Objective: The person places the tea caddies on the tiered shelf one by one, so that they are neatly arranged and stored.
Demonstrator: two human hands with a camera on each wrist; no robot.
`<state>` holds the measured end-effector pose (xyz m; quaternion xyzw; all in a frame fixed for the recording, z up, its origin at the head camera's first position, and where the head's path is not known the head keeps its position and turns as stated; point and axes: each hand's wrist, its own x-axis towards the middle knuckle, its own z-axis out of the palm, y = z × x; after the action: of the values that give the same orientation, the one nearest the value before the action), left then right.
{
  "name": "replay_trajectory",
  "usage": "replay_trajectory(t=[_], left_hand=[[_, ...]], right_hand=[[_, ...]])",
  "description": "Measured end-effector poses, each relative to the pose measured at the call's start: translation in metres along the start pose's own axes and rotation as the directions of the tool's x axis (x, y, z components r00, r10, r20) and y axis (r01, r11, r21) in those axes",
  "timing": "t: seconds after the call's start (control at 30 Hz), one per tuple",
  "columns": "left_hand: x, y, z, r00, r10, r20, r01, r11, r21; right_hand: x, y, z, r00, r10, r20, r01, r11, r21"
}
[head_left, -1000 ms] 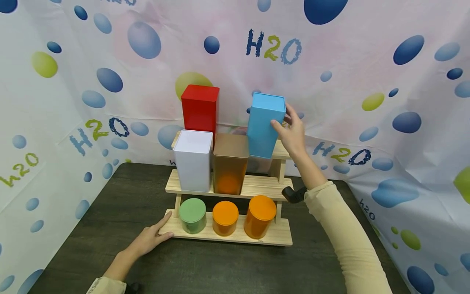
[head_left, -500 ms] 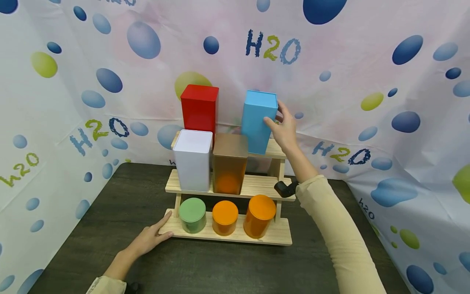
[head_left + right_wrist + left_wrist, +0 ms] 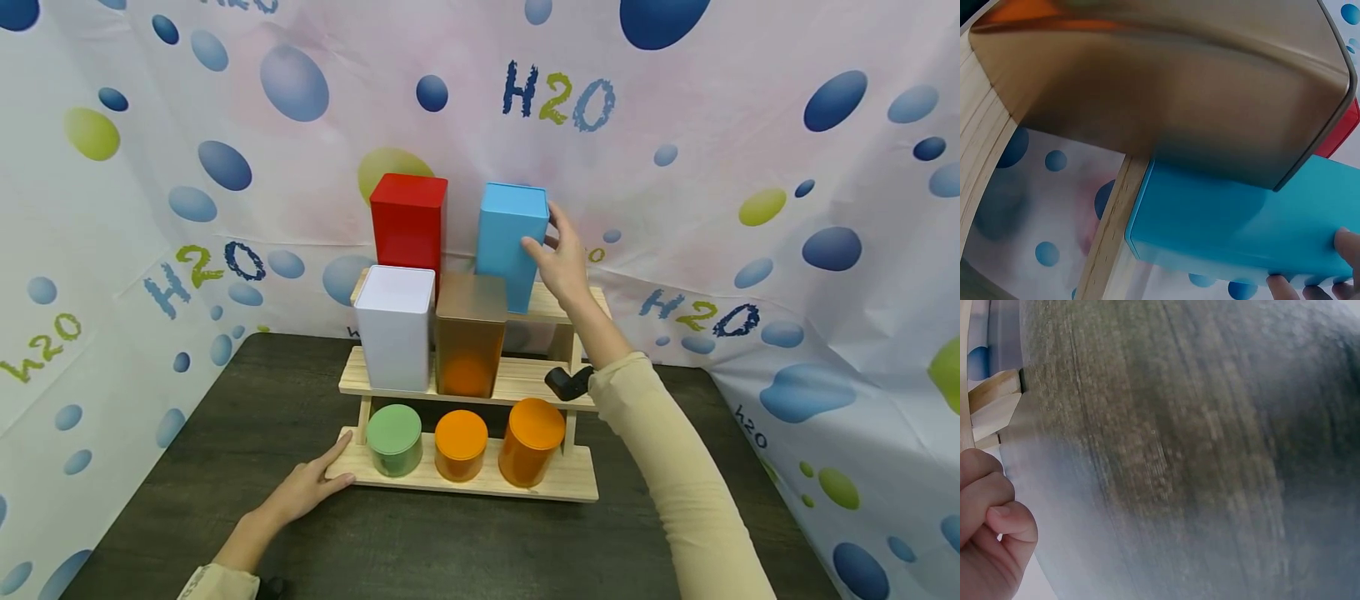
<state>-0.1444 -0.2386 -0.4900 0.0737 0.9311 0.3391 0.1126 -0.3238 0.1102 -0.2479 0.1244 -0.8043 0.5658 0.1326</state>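
My right hand (image 3: 564, 265) holds a light blue lidded canister (image 3: 508, 237) by its right side, thumb in front and fingers behind. Upright, the canister has its base at the top tier of a three-tier wooden display stand (image 3: 573, 477). In the right wrist view, fingertips lie on the blue canister (image 3: 1229, 225) near its upper end, and its base is at the shelf board. A bronze canister (image 3: 471, 333) partly hides it from the front. Low on the left, my left hand (image 3: 302, 492) grips the end of the bottom tier, thumb along the front edge.
A red canister (image 3: 408, 218) stands on the top tier's left, with a white canister (image 3: 395, 333) in front on the middle tier. Along the bottom tier are a green jar (image 3: 393, 442) and two orange jars (image 3: 460, 446). A patterned curtain (image 3: 675, 208) hangs behind the dark table (image 3: 420, 542).
My right hand has carried the blue canister leftward along the top tier, and it has gone from tilted to upright. The left hand stays on the stand.
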Motion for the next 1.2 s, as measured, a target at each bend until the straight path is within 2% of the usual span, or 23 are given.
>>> replay_trajectory(t=[0.5, 0.77, 1.2], left_hand=[[0.0, 0.002, 0.0, 1.0, -0.004, 0.002, 0.004, 1.0, -0.011], [0.002, 0.001, 0.001, 1.0, -0.02, -0.01, 0.02, 1.0, -0.004], [0.0, 0.0, 0.0, 1.0, -0.015, -0.01, 0.015, 1.0, -0.002]], right_hand=[[0.003, -0.007, 0.017, 0.999, 0.004, 0.033, -0.004, 1.0, -0.005], [0.005, -0.01, 0.023, 0.999, 0.011, 0.053, -0.008, 0.999, -0.043], [0.004, -0.011, 0.028, 0.998, 0.012, 0.065, -0.01, 1.0, -0.019]])
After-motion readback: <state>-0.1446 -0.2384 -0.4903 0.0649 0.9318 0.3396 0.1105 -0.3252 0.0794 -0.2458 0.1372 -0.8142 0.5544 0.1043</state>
